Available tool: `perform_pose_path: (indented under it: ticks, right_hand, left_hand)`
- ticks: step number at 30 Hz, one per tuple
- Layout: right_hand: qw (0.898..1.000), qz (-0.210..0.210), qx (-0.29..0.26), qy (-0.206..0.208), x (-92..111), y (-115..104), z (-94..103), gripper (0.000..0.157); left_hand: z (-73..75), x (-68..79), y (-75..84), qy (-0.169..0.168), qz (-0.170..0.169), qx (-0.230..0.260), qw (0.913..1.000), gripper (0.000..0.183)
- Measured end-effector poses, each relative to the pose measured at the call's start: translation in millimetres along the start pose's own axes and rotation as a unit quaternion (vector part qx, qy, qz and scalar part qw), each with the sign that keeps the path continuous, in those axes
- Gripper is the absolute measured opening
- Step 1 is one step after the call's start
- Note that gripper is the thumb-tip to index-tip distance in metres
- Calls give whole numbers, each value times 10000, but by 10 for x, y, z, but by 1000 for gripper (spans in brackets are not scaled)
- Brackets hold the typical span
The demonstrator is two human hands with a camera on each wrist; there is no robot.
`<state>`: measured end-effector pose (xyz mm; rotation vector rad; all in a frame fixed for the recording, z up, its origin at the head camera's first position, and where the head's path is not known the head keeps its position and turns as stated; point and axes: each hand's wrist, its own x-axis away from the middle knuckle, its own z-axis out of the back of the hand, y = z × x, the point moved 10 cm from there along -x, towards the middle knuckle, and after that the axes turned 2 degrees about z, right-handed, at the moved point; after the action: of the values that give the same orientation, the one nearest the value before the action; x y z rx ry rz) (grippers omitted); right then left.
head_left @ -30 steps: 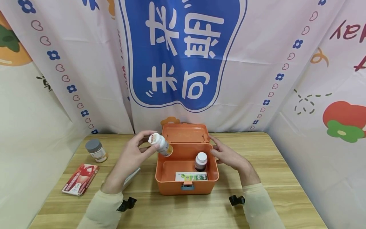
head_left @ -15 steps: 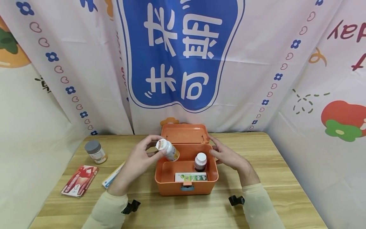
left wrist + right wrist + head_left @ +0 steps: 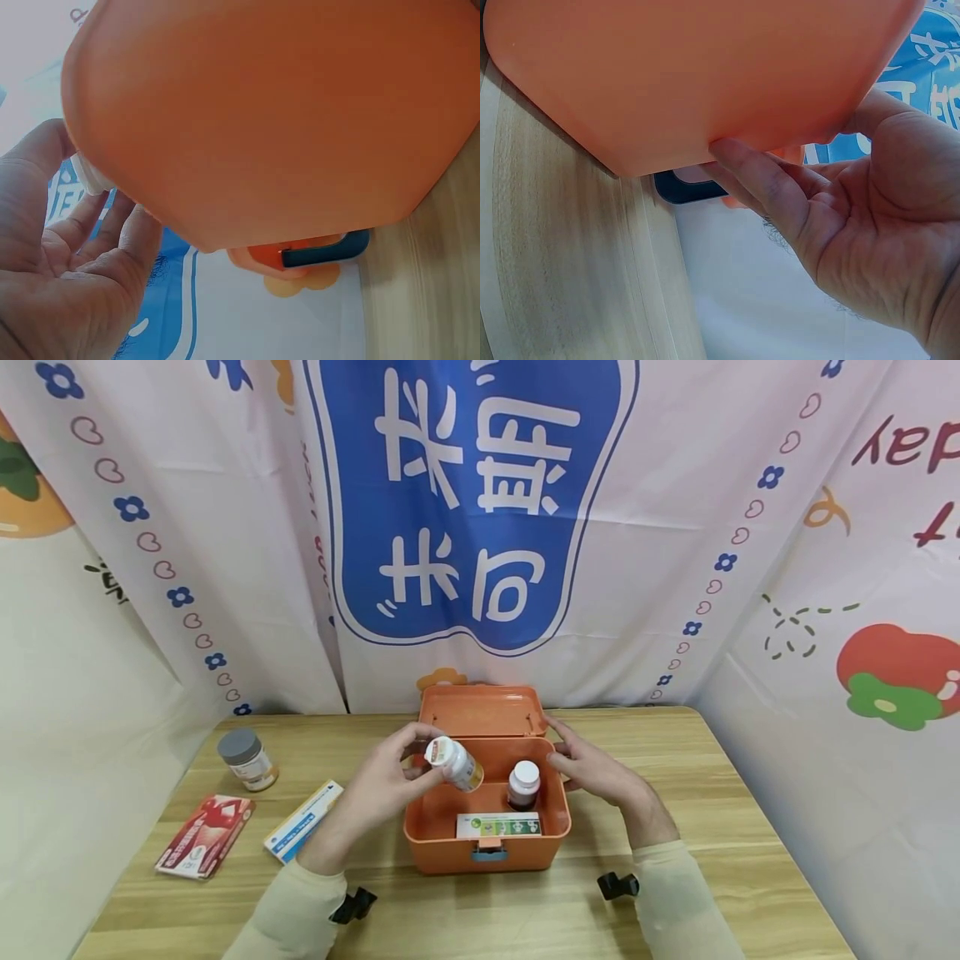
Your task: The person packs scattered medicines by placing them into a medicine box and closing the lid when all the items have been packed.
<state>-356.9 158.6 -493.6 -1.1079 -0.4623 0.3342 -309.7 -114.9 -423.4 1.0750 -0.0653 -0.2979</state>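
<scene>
My left hand (image 3: 378, 783) pinches a white pill bottle (image 3: 461, 768) between thumb and fingers. The bottle hangs tilted inside the left part of an open orange storage box (image 3: 517, 857), its cap toward the hand. In the left wrist view, the box's side wall (image 3: 262, 127) hides most of the bottle; only the white cap (image 3: 91, 176) shows. At the box's right wall, my right hand (image 3: 600, 772) grips the rim, thumb over the top edge and fingers against the outside (image 3: 754, 169). A second white bottle (image 3: 523, 787) stands inside, behind a green-and-white carton (image 3: 498, 825).
Left on the wooden table (image 3: 675, 893) are a grey-lidded jar (image 3: 249, 760), a red carton (image 3: 207, 837) and a blue-and-white carton (image 3: 303, 822), partly covered by my left forearm. The box's lid (image 3: 483, 710) leans back near the printed curtain (image 3: 637, 610).
My left hand has carried the white pill bottle rightward and down, from the box's left rim into its opening. The blue-and-white carton has come into fuller view. The right hand keeps its place.
</scene>
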Motion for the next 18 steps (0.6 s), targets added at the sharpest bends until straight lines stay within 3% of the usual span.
perform_pose_path:
  ticks: [9, 18]
  right_hand:
    - [10000, -46, -6, 0, 15, 10, -5, 73]
    - [9996, 193, -189, 93, 2, -26, 21, 71]
  left_hand:
    - [-151, -41, -6, -241, -26, 30, 9997, 47]
    - [-278, -57, 63, -319, -97, -310, 9990, 46]
